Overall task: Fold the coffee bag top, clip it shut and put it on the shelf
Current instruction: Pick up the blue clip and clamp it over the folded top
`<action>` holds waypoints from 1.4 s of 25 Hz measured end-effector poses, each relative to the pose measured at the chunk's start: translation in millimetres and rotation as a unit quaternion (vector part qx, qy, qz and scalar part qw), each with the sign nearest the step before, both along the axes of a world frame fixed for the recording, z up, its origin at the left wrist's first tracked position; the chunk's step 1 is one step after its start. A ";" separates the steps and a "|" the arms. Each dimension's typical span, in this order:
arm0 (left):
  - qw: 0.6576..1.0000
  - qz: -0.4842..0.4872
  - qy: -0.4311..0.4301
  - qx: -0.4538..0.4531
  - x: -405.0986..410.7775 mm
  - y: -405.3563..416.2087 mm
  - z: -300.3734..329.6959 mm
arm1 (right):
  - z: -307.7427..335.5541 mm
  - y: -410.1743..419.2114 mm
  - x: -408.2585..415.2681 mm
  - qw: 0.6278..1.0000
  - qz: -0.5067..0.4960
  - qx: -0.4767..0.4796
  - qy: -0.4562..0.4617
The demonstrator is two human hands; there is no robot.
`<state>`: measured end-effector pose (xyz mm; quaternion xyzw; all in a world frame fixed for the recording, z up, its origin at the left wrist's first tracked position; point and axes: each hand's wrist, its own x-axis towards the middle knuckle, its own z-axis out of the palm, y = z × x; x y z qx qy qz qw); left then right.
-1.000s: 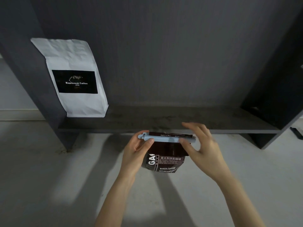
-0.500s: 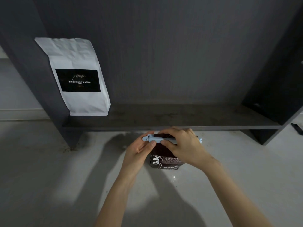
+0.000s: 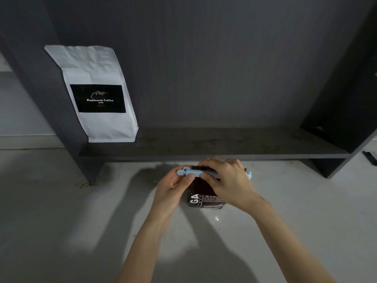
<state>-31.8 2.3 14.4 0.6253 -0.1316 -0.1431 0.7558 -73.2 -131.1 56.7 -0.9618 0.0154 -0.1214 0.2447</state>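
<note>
A dark brown coffee bag (image 3: pixel 196 199) with white lettering stands upright on the pale floor, just in front of the dark shelf board (image 3: pixel 214 149). A light blue clip (image 3: pixel 188 172) lies across the bag's folded top. My left hand (image 3: pixel 173 188) pinches the clip's left end between thumb and fingers. My right hand (image 3: pixel 228 181) is closed over the middle and right part of the clip and hides most of the bag's top. The clip's right tip pokes out past my right hand.
A white coffee bag (image 3: pixel 98 94) with a black label stands on the shelf's left end, leaning against the upright panel (image 3: pixel 36 82). The shelf's right side panel (image 3: pixel 346 99) rises at right. A small dark object (image 3: pixel 370 158) lies on the floor at far right.
My right hand came down from hovering open over the clip and closed over it. The bag moved slightly lower, closer to the floor. My left hand kept its hold on the clip's left end.
</note>
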 end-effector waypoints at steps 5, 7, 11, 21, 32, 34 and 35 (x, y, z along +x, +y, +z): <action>1.000 0.005 -0.008 0.005 -0.3 -0.2 -2.1 | 0.3 3.0 -2.3 1.000 -0.006 -0.002 -0.006; 1.000 0.008 -0.014 0.005 -1.8 -0.9 -2.4 | -0.3 2.9 -3.4 1.000 -0.006 -0.003 -0.007; 0.999 0.029 -0.020 -0.012 -4.2 -3.9 -1.3 | -2.3 2.7 -2.9 1.000 -0.006 0.000 -0.012; 0.999 0.019 -0.022 -0.020 -4.6 -3.7 2.0 | -4.7 1.9 -1.4 0.999 0.000 -0.005 -0.045; 0.994 -0.014 -0.075 0.080 2.2 -1.0 -17.0 | -17.9 -41.5 -26.3 0.942 -0.160 0.257 -0.142; 0.992 -0.020 -0.081 0.096 5.4 -2.0 -25.3 | -41.3 -44.4 -29.8 0.907 -0.207 0.343 -0.126; 0.991 -0.024 -0.079 0.105 6.5 -3.0 -29.5 | -52.3 -44.2 -30.7 0.897 -0.214 0.371 -0.107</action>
